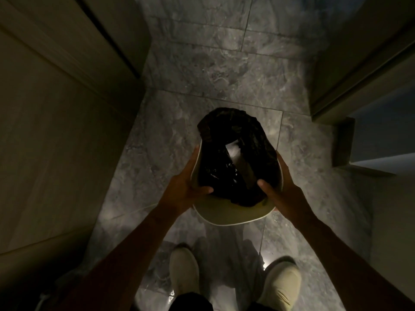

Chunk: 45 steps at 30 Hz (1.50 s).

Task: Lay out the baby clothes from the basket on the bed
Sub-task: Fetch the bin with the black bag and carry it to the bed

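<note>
I hold a pale, round basket [224, 215] in front of me above the floor, in dim light. My left hand [188, 187] grips its left rim, thumb inside. My right hand [280, 189] grips the right rim the same way. Dark clothes or a dark liner [238, 153] fill the basket and bulge over its far edge. A small light patch shows in the middle of the dark mass. No bed is in view.
I stand on a grey marble tile floor [224, 70] in a narrow passage. A pale wall or cupboard panel [56, 131] runs along the left. A door frame [350, 90] and a dark opening [386, 122] are on the right. My two light shoes show below.
</note>
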Available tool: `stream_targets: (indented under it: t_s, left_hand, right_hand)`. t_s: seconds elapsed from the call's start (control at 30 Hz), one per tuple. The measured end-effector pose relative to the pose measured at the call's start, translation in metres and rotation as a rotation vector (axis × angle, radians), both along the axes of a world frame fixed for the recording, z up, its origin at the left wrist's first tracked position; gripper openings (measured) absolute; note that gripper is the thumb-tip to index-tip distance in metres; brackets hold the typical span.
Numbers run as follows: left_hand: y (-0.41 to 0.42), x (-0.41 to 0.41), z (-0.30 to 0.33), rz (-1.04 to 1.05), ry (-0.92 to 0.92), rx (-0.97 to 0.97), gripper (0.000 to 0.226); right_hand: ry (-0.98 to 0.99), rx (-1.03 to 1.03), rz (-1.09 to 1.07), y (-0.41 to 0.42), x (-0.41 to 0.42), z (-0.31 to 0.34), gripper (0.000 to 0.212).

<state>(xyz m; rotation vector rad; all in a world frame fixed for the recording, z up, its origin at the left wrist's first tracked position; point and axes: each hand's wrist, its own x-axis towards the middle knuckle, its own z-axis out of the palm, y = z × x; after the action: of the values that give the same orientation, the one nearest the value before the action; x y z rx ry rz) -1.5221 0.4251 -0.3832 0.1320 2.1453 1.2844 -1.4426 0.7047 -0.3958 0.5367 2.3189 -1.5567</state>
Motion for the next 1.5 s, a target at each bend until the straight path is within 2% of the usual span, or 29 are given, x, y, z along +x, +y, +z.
stream_targets:
  t_s: [0.2,0.33,0.5,0.73,0.87,1.07,1.27,1.4,1.5]
  left_hand:
    - [0.002,0.004,0.018,-0.012,0.078,-0.025,0.106]
    - [0.002,-0.001,0.063,-0.046,0.088,-0.079,0.109]
    - [0.016,0.001,0.174,-0.056,0.130,-0.136,0.114]
    - [0.031,0.040,0.365,-0.120,0.187,-0.030,0.114]
    - [0.032,0.081,0.443,-0.127,0.240,0.026,0.117]
    - [0.035,0.154,0.542,-0.214,0.350,-0.041,0.125]
    - [0.043,0.230,0.594,-0.324,0.341,-0.016,0.124]
    - [0.054,0.292,0.610,-0.375,0.360,-0.067,0.124]
    - [0.060,0.344,0.618,-0.434,0.395,-0.029,0.125]
  right_hand:
    - [0.019,-0.031,-0.006,0.001,0.008,0.017,0.090]
    - [0.049,-0.032,-0.027,0.004,0.015,0.058,0.091]
    - [0.161,-0.044,-0.049,0.010,0.025,0.153,0.090]
    - [0.205,-0.029,-0.099,0.019,0.069,0.326,0.093]
    - [0.235,0.030,-0.161,0.020,0.122,0.419,0.095]
    - [0.253,0.130,-0.288,0.004,0.221,0.528,0.092]
    - [0.233,0.150,-0.370,-0.001,0.326,0.580,0.090]
    - [0.226,0.169,-0.421,-0.003,0.401,0.601,0.089]
    - [0.210,0.185,-0.445,-0.007,0.465,0.613,0.089]
